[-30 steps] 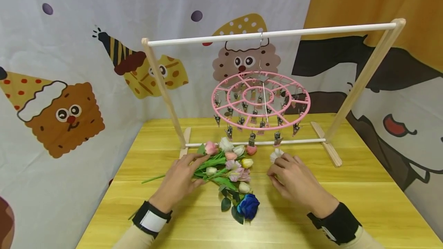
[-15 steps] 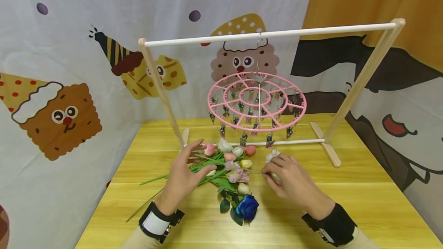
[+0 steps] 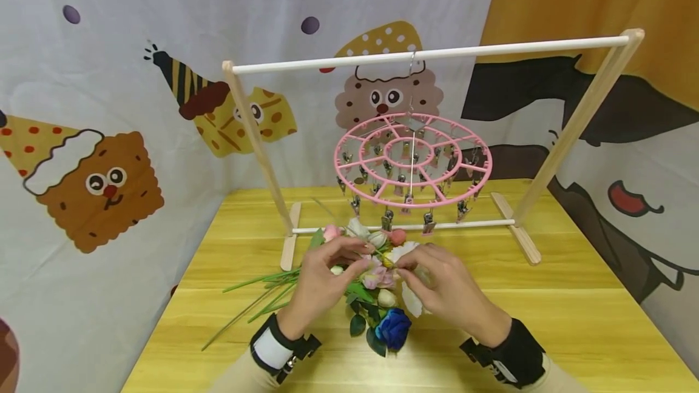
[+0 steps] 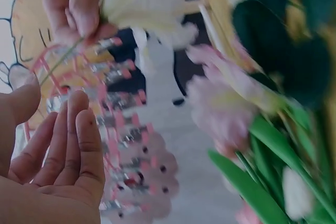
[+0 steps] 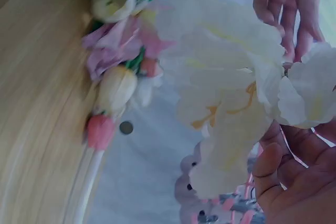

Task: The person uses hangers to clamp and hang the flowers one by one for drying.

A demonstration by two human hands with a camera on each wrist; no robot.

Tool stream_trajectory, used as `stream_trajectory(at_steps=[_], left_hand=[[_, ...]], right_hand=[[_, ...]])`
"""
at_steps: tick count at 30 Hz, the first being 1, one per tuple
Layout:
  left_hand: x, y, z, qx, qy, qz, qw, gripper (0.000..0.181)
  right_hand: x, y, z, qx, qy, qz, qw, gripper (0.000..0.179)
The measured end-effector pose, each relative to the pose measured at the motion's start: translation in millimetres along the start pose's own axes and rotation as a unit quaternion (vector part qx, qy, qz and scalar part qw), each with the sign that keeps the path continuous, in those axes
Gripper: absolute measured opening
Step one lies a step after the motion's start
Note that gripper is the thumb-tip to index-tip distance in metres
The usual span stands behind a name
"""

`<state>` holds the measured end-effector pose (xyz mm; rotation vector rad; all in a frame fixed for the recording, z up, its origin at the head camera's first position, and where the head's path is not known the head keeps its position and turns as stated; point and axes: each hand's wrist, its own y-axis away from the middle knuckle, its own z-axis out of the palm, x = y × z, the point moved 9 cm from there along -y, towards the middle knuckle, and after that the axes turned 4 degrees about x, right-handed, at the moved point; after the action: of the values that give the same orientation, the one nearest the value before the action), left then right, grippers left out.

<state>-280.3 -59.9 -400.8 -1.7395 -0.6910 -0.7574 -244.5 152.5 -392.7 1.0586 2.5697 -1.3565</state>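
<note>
White flower [image 3: 412, 301] partly hidden, pink flower [image 4: 223, 108] blurred in left wrist view

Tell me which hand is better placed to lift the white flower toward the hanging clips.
Probably the right hand: it pinches the white flower near its bloom, while the left hand has its thumb and fingers parted.

From the head, the table [image 3: 573, 320] is viewed downward, towards its far edge, with both far corners taken in. From each wrist, the scene is shown closer and turned sideways. The white flower [image 5: 226, 87], left hand [image 3: 327, 281] and right hand [image 3: 450, 284] are shared by all views.
</note>
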Motion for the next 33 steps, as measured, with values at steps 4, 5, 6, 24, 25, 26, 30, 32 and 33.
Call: stream_trajectory(at_steps=[4,5,6,24,25,26,30,32,33], left_hand=[[14.1,-10.2,13.2,0.001,0.007,0.045,0.999,0.026],[16.8,-12.4,15.5,0.001,0.006,0.052,0.9986,0.023],[19.1,-14.1,17.5,0.002,0.003,0.058,0.9983,0.021],[50.9,-20.9,23.1,-0.008,-0.114,0.179,0.9771,0.016],[51.7,-20.6,23.8,-0.011,-0.119,0.187,0.975,0.016],[52.4,-20.4,24.4,-0.013,-0.123,0.194,0.9732,0.017],[51.2,-19.6,25.0,-0.018,-0.138,0.195,0.9709,0.017],[49.4,-19.9,24.4,-0.019,-0.143,0.185,0.9721,0.015],[48.5,-20.3,23.8,-0.019,-0.147,0.179,0.9727,0.014]], right_hand=[[-6.3,-7.1,3.6,0.012,-0.021,0.009,0.9997,0.03],[-7.5,-8.8,4.4,0.017,-0.026,0.008,0.9995,0.03],[-8.6,-10.2,5.3,0.022,-0.031,0.007,0.9992,0.031],[-43.0,-32.0,-44.9,0.15,-0.117,0.012,0.9818,0.04],[-44.8,-33.1,-48.2,0.162,-0.124,0.01,0.979,0.037],[-46.2,-34.1,-50.7,0.172,-0.132,0.008,0.9762,0.034],[-46.4,-35.1,-56.0,0.197,-0.13,0.009,0.9717,0.02],[-45.2,-34.4,-56.3,0.202,-0.132,0.009,0.9704,0.018],[-44.1,-33.7,-56.2,0.203,-0.133,0.011,0.9701,0.018]])
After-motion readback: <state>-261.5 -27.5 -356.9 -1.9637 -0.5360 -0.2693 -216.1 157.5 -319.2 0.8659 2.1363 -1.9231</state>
